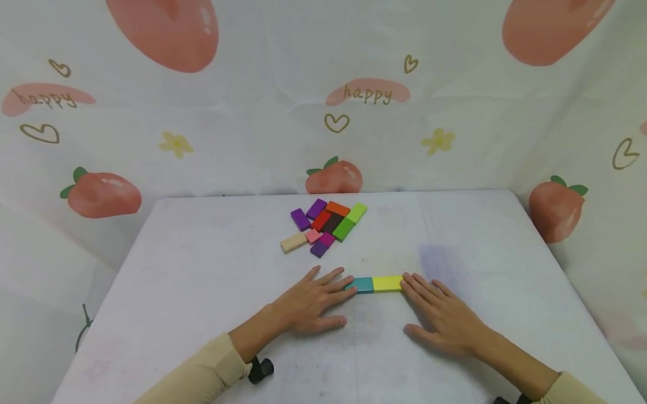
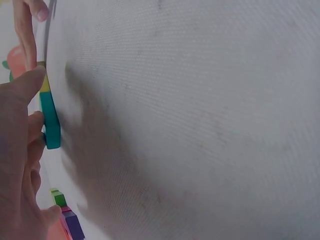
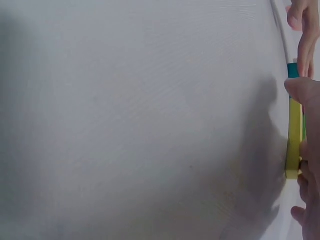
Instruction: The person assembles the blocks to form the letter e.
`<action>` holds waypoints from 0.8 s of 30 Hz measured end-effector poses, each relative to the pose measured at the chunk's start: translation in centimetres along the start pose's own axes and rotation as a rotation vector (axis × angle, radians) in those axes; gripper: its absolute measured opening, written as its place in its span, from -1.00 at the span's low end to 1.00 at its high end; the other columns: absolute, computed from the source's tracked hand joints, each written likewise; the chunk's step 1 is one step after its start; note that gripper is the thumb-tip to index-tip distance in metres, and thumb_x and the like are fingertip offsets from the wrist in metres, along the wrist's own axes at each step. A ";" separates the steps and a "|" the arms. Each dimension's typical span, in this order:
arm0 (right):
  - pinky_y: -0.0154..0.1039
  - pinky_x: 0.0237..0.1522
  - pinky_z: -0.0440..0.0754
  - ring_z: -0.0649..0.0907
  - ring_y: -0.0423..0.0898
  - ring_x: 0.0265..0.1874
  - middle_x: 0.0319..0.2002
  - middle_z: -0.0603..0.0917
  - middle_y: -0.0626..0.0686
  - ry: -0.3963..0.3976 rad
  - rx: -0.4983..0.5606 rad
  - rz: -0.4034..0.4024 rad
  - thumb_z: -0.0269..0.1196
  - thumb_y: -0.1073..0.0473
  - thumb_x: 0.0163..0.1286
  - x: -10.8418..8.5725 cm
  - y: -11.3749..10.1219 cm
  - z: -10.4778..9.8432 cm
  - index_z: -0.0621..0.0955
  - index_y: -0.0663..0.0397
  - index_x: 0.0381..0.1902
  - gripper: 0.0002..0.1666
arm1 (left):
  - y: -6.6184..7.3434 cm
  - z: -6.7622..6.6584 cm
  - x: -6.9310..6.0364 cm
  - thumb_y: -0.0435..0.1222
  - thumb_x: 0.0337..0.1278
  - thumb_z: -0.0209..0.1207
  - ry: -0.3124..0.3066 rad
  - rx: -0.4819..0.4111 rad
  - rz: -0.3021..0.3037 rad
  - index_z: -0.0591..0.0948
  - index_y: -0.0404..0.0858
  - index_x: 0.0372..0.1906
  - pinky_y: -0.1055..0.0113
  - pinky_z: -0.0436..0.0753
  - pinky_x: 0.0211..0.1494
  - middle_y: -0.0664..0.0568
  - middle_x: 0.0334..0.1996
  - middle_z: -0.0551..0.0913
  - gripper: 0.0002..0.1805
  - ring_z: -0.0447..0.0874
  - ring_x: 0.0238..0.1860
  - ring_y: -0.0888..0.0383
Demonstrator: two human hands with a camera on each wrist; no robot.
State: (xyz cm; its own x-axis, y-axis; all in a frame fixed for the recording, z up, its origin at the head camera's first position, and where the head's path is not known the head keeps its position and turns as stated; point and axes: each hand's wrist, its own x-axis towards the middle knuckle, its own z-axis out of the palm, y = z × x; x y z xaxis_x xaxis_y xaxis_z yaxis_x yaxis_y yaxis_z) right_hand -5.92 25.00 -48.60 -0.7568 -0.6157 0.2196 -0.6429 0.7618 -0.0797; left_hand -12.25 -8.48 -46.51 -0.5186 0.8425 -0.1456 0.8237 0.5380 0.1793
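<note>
A teal block (image 1: 364, 285) and a yellow block (image 1: 387, 283) lie end to end in a row on the white table. My left hand (image 1: 319, 301), fingers spread, touches the teal block's left end with its fingertips. From the other side, the straight fingers of my right hand (image 1: 442, 314) touch the yellow block's right end. Both thumbs stay apart from the blocks. In the left wrist view the teal block (image 2: 50, 120) shows beside the left fingers; in the right wrist view the yellow block (image 3: 294, 140) is partly behind the right hand.
Farther back lies a cluster of several coloured blocks, among them a dark brown block (image 1: 332, 223), an orange block (image 1: 337, 208) and a natural wood block (image 1: 294, 243). A printed cloth (image 1: 256, 150) hangs behind the white table (image 1: 196, 262).
</note>
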 end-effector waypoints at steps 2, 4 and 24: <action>-0.10 0.48 -0.01 0.31 0.12 0.45 0.48 0.30 0.17 0.001 0.000 -0.010 0.18 -0.32 0.34 0.0 0.1 0.0 0.28 0.23 0.48 -0.02 | 0.0 0.0 0.0 0.23 0.43 -0.16 0.004 0.000 -0.001 0.12 0.05 0.58 -0.21 -0.02 0.51 0.17 0.58 0.04 -0.26 -0.17 0.59 0.06; -0.12 0.49 -0.03 0.31 0.12 0.44 0.48 0.30 0.17 0.001 -0.002 -0.022 0.18 -0.31 0.34 0.0 0.2 -0.1 0.29 0.23 0.48 -0.02 | 0.0 0.1 0.0 0.23 0.43 -0.16 0.007 -0.002 -0.003 0.12 0.05 0.58 -0.21 -0.03 0.51 0.17 0.58 0.04 -0.26 -0.17 0.59 0.07; 0.12 0.29 0.26 0.35 0.07 0.43 0.46 0.36 0.05 -0.019 0.100 -0.022 0.27 -0.23 0.32 0.3 1.1 -0.6 0.37 0.04 0.47 -0.14 | 0.0 0.0 0.1 0.19 0.44 -0.13 0.080 -0.017 -0.037 0.15 0.00 0.58 -0.20 0.07 0.49 0.11 0.57 0.07 -0.27 -0.12 0.59 0.03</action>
State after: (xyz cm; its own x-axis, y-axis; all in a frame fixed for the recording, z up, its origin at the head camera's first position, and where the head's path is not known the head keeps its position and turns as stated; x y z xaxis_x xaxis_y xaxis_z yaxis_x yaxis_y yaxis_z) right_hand -6.79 25.79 -48.03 -0.7440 -0.6363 0.2040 -0.6671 0.7248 -0.1723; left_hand -12.25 -8.41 -46.47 -0.5660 0.8210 -0.0745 0.7999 0.5688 0.1914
